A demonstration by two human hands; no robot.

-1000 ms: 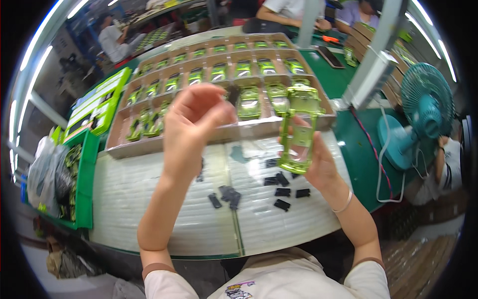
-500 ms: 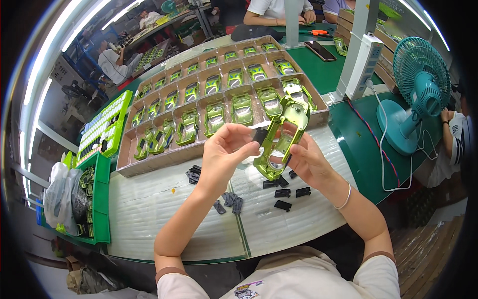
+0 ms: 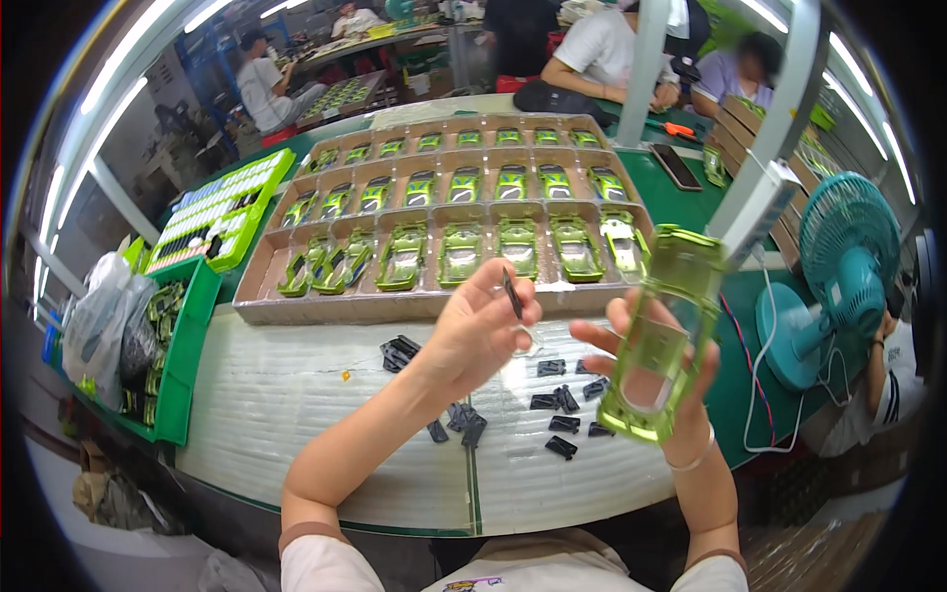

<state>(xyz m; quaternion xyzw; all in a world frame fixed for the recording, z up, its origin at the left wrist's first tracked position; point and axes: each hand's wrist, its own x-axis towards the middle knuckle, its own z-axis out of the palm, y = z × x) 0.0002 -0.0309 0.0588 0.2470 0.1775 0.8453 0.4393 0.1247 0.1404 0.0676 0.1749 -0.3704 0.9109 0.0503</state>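
Note:
My right hand (image 3: 697, 380) is closed round a shiny green toy car body shell (image 3: 658, 333), which is held up and tilted, its window openings showing. Between the thumb and fingertips of my left hand (image 3: 475, 331) is a small black plastic piece (image 3: 512, 293), seen nearly edge-on. That piece is apart from the shell. Below my hands, several flat black plastic pieces (image 3: 562, 424) lie loose on the pale mat (image 3: 326, 414). Darker pieces (image 3: 466, 424) lie in a group under my left forearm, and another pile (image 3: 400, 352) is beside that wrist.
Beyond my hands stands a divided cardboard tray (image 3: 395, 308) with several green car bodies. To the left are a green crate (image 3: 202, 365) with plastic bags and a bright green rack (image 3: 232, 237). A teal fan (image 3: 838, 266), a power strip (image 3: 764, 212) and a phone (image 3: 676, 166) are at right.
My hands have moved apart. The black piece has come away from the shell in my left hand, while my right hand has carried the shell rightward and turned it. The view has shifted.

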